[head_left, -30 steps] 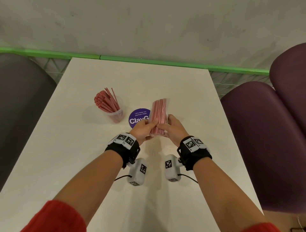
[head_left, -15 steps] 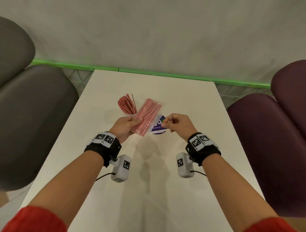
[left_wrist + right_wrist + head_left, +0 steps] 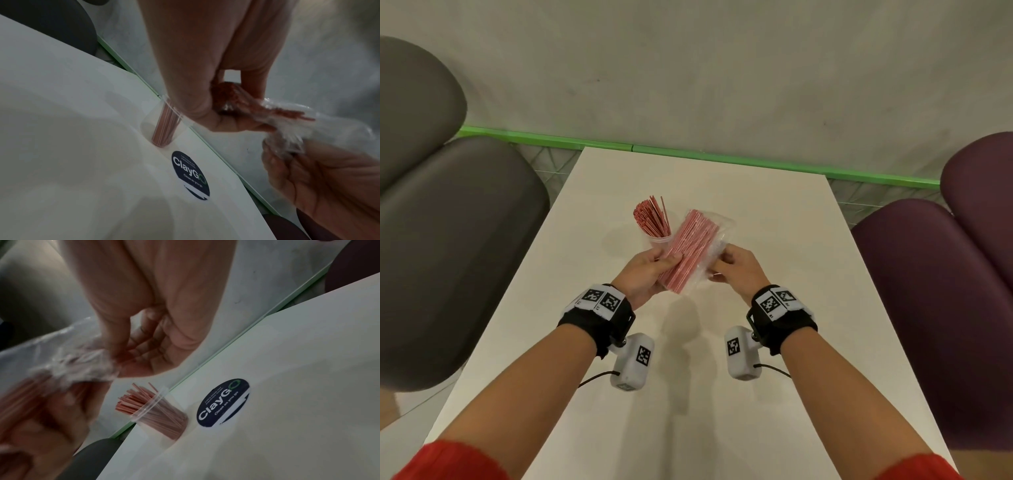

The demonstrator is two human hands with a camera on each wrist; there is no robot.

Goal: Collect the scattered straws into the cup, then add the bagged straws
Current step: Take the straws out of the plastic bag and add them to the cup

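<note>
A clear plastic cup (image 3: 660,240) (image 3: 162,417) stands on the white table (image 3: 774,219), full of red straws (image 3: 650,217) (image 3: 164,128) that fan out of its top. Just in front of it, above the table, both hands hold a clear bag of red straws (image 3: 690,250). My left hand (image 3: 645,270) (image 3: 205,104) grips the straw bundle near its lower end. My right hand (image 3: 732,270) (image 3: 131,353) pinches the crumpled loose plastic (image 3: 287,129) (image 3: 82,363) at the bag's right side. The bundle leans up and to the right.
A round dark "ClayGo" sticker (image 3: 190,175) (image 3: 223,402) is stuck to the table beside the cup. A grey seat (image 3: 448,240) stands left of the table, a purple seat (image 3: 935,308) right of it. A green rail (image 3: 688,154) runs along the wall at the far edge.
My right hand has come back to the bag and now pinches its loose plastic. The bundle stays in my left hand, raised near the cup. My head view has shifted.
</note>
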